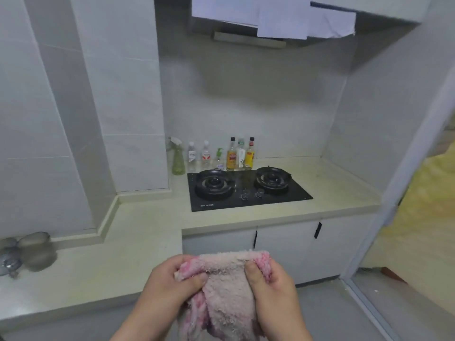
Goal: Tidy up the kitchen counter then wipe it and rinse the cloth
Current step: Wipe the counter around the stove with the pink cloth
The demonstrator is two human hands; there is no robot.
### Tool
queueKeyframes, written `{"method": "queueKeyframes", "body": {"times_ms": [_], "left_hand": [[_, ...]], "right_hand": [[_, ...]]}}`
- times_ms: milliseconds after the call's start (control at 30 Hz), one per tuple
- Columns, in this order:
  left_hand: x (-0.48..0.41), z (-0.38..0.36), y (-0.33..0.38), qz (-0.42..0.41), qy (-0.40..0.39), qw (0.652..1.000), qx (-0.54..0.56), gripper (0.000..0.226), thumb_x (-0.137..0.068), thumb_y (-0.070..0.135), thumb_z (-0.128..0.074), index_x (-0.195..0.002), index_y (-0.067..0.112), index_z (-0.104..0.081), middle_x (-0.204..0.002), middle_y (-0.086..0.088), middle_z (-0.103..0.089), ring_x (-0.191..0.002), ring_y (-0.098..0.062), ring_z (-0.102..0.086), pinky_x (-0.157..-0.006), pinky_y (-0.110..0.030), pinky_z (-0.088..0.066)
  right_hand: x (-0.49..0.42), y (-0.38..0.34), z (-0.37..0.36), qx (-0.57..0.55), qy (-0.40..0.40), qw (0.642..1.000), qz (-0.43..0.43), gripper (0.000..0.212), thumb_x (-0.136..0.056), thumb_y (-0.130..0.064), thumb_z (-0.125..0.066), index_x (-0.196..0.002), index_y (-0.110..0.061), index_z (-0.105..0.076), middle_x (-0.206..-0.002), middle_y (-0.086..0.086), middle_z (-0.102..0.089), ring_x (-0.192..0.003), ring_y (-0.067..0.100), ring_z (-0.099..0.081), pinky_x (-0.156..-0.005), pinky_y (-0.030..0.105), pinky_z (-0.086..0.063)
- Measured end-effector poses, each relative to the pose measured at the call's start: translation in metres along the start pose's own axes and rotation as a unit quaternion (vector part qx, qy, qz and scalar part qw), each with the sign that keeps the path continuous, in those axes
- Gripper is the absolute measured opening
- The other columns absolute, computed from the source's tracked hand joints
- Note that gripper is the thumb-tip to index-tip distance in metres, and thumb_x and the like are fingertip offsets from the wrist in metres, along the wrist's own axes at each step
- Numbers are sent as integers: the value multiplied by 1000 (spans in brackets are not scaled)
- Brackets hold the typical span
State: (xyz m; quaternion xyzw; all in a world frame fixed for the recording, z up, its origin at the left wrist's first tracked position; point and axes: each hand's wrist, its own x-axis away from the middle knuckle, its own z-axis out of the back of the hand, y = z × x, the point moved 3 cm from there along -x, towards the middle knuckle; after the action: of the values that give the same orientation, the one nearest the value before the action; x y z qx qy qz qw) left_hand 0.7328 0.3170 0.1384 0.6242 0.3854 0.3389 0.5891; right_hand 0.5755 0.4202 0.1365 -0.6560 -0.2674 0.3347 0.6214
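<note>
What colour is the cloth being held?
Pale pink cloth with darker pink patches; head view.

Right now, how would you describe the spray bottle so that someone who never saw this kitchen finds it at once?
Find the black gas hob set in the counter. Behind it a row of bottles stands against the wall, and the spray bottle is at the row's left end. It alone is pale green with a white trigger head; its neighbours have caps or a pump.

The cloth (226,291) gripped between both hands is fluffy pink terry; beyond the hands the counter (138,232) is smooth, pale stone; the hob (246,190) is glossy black glass; the wall tiles (258,107) are softly shiny.
</note>
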Motion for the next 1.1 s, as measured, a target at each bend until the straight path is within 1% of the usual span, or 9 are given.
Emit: {"method": "queueKeyframes", "body": {"times_ms": [100,167,333,433,533,633,867,967,1100], "left_hand": [[-3,-45,7,12,-31,997,71,44,-50,2,-76,-92,1,-64,-75,-14,-71,-65,-21,-67,-56,-25,-53],[-7,-70,10,22,-60,993,98,50,-48,-2,-77,-95,0,-61,-75,-15,-69,-64,-22,-65,-56,-27,-54],[-14,-124,13,43,-118,989,79,47,-52,-4,-72,-98,-3,-63,-79,-19,-69,-66,-24,-65,-58,-28,-54],[-20,-154,16,46,-149,985,74,33,-55,-1,-72,-88,2,-72,-87,-24,-72,-73,-28,-68,-69,-33,-57],[-34,-181,16,33,-165,985,44,27,-57,2,-72,-81,13,-76,-82,-18,-73,-70,-24,-69,-64,-29,-57],[-57,-207,10,24,-169,985,15,25,-62,-6,-77,-81,11,-75,-79,-16,-74,-69,-23,-68,-66,-30,-55],[-146,-259,-13,39,-169,984,28,24,-67,-11,-79,-85,4,-74,-81,-20,-73,-67,-25,-68,-58,-26,-56],[-188,-276,-23,59,-167,984,34,25,-65,-14,-79,-84,2,-74,-80,-21,-73,-66,-25,-69,-58,-26,-56],[-240,-299,-27,57,-173,983,6,22,-59,7,-79,-80,16,-77,-81,-15,-75,-71,-26,-72,-66,-31,-58]], "right_hand": [[-1,-7,43,-29,15,999,1,10,-90,-20,-64,-88,-16,-72,-83,-2,-77,-79,10,-73,-71,23,-56],[0,-12,68,-27,30,999,-2,9,-93,-18,-62,-93,-17,-71,-87,-1,-77,-84,15,-73,-79,35,-58],[0,-10,127,-25,59,998,-6,15,-97,-10,-57,-100,-14,-71,-96,6,-77,-94,24,-72,-91,50,-54],[-4,-11,153,-39,94,995,5,17,-97,-9,-55,-99,-13,-71,-94,5,-77,-93,24,-72,-85,42,-57],[-15,-7,173,13,136,990,30,17,-99,-16,-54,-97,-21,-70,-94,-8,-76,-91,9,-71,-82,29,-53],[-34,1,192,58,154,986,24,15,-99,-23,-53,-96,-28,-67,-92,-23,-71,-86,-8,-64,-71,8,-44],[-123,15,233,110,156,982,12,17,-100,-19,-51,-94,-23,-66,-92,-20,-72,-83,-8,-65,-70,8,-45],[-169,18,242,120,145,982,2,19,-101,-18,-48,-94,-28,-63,-90,-32,-68,-85,-14,-62,-69,3,-42],[-226,25,254,124,136,983,-27,24,-102,-19,-47,-88,-37,-56,-81,-49,-58,-83,-28,-53,-69,-2,-38]]}}
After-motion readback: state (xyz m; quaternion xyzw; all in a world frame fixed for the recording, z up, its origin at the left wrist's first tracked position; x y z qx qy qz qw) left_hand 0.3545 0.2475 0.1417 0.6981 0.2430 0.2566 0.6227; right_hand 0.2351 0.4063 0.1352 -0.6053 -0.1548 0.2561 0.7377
